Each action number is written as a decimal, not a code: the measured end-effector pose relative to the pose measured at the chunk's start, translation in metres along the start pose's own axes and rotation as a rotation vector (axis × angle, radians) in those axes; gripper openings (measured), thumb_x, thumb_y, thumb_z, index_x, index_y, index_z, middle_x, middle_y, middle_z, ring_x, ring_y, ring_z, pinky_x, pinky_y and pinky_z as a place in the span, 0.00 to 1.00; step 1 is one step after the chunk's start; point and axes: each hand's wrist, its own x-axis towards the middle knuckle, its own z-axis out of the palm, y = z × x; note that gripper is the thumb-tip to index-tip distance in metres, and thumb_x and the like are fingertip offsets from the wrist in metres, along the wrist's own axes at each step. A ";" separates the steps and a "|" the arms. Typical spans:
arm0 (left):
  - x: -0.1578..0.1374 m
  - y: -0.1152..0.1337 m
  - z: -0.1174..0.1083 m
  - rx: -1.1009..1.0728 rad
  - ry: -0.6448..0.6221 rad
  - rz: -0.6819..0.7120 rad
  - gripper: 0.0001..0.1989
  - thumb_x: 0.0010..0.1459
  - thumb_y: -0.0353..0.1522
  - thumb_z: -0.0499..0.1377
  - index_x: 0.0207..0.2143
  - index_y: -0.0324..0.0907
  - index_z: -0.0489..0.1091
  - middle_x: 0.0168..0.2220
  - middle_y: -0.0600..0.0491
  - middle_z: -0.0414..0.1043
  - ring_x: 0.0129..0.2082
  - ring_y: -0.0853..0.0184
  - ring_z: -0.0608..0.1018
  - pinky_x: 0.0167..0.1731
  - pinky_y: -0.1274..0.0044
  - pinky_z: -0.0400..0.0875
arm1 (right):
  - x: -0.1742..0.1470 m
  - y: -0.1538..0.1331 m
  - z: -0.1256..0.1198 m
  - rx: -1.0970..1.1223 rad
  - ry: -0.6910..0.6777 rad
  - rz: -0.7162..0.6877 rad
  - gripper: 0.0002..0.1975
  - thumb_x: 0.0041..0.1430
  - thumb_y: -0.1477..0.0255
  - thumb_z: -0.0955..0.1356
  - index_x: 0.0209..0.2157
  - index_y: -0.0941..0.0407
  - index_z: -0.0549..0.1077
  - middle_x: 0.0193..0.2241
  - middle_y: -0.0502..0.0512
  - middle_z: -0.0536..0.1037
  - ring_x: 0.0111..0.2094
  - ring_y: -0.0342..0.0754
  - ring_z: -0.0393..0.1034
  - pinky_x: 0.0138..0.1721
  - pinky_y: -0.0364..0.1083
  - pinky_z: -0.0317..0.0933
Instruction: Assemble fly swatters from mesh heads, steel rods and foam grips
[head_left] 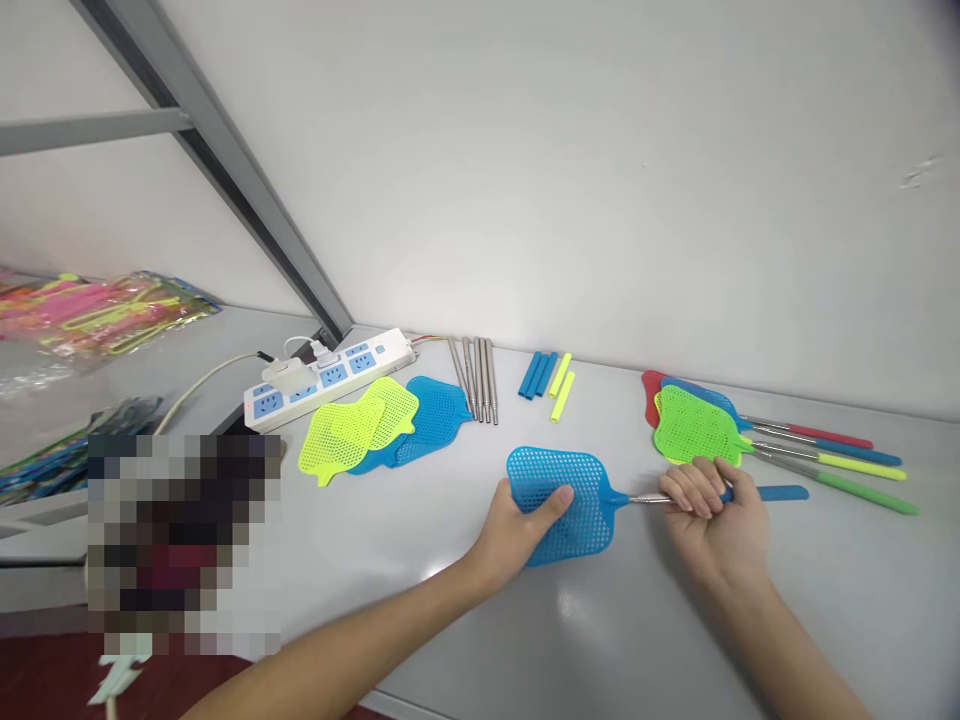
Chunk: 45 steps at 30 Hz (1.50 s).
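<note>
I saw the left hand (517, 530) hold the blue swatter head (589, 510), the right hand (716, 515) gripping where shaft (643, 498) met handle (784, 493).

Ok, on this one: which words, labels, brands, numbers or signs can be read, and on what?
None can be read.
Power strip: no legible lettering; any marks are too small.
Plastic packets at left: too blurred to read any print.
Held blue swatter: no lettering visible.
</note>
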 end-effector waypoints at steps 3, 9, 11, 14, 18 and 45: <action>0.002 -0.002 -0.002 -0.009 -0.046 0.003 0.21 0.45 0.38 0.59 0.41 0.39 0.65 0.42 0.46 0.70 0.42 0.60 0.71 0.43 0.67 0.64 | -0.002 0.004 0.001 0.016 -0.048 0.037 0.14 0.51 0.76 0.60 0.17 0.57 0.50 0.12 0.42 0.43 0.13 0.36 0.43 0.16 0.38 0.49; 0.006 -0.005 -0.004 0.034 -0.034 0.023 0.18 0.46 0.38 0.59 0.39 0.38 0.66 0.39 0.47 0.71 0.40 0.62 0.71 0.42 0.69 0.64 | -0.007 0.022 -0.001 -0.016 -0.119 0.172 0.14 0.53 0.73 0.59 0.17 0.57 0.52 0.13 0.44 0.46 0.16 0.37 0.47 0.21 0.39 0.52; 0.006 -0.004 -0.003 0.041 -0.034 0.011 0.18 0.46 0.39 0.59 0.38 0.37 0.67 0.37 0.48 0.71 0.39 0.62 0.72 0.41 0.69 0.64 | -0.007 0.025 -0.002 -0.020 -0.124 0.185 0.14 0.54 0.73 0.59 0.17 0.57 0.52 0.14 0.44 0.47 0.17 0.37 0.48 0.21 0.40 0.53; 0.006 -0.001 -0.002 0.015 -0.043 -0.003 0.18 0.45 0.39 0.59 0.37 0.37 0.67 0.34 0.49 0.72 0.36 0.63 0.73 0.40 0.70 0.65 | -0.006 0.025 -0.003 -0.030 -0.135 0.184 0.14 0.54 0.73 0.59 0.17 0.57 0.53 0.14 0.44 0.47 0.17 0.37 0.48 0.22 0.40 0.53; 0.005 0.000 0.000 0.006 -0.020 -0.001 0.17 0.45 0.39 0.59 0.36 0.38 0.68 0.34 0.50 0.73 0.36 0.64 0.73 0.40 0.71 0.65 | -0.005 0.024 -0.002 -0.025 -0.134 0.183 0.14 0.54 0.73 0.59 0.17 0.58 0.53 0.14 0.44 0.47 0.17 0.38 0.47 0.22 0.40 0.52; 0.016 0.020 -0.012 1.125 0.228 0.807 0.20 0.51 0.35 0.54 0.48 0.46 0.59 0.55 0.48 0.51 0.54 0.59 0.53 0.50 0.64 0.48 | -0.005 0.029 0.000 -0.517 -0.116 0.139 0.16 0.51 0.58 0.59 0.27 0.57 0.67 0.22 0.51 0.64 0.22 0.44 0.61 0.20 0.44 0.56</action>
